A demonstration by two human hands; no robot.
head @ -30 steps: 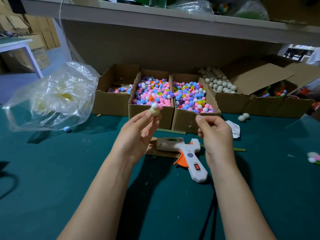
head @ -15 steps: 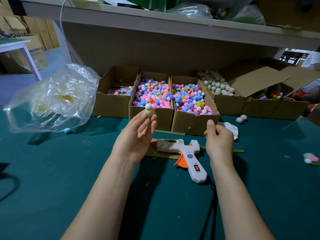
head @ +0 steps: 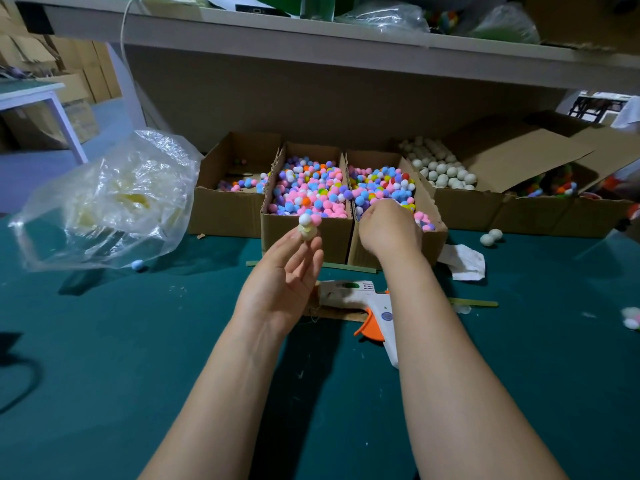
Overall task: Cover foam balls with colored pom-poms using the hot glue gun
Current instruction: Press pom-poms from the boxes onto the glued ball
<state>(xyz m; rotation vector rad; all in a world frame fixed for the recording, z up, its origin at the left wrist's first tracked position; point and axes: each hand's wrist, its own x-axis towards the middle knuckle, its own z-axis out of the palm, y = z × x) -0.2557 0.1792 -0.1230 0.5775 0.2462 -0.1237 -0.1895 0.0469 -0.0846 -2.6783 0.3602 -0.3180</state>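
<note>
The left grip pinches the foam ball above the surface. The right grip sits among boxed pom-poms; clenched or not, I cannot tell.

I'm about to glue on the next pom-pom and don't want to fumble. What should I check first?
1. Foam ball pinched by left hand: ok.
2. Bare foam showing below the white and pink pom-poms: ok.
3. Right hand inside the pom-pom box: ok.
4. Pom-pom picked up: cannot tell, fingers hidden.
5. Glue gun unheld on the table, close by: ok.
6. Gun switched on: cannot tell, switch hidden.
</note>
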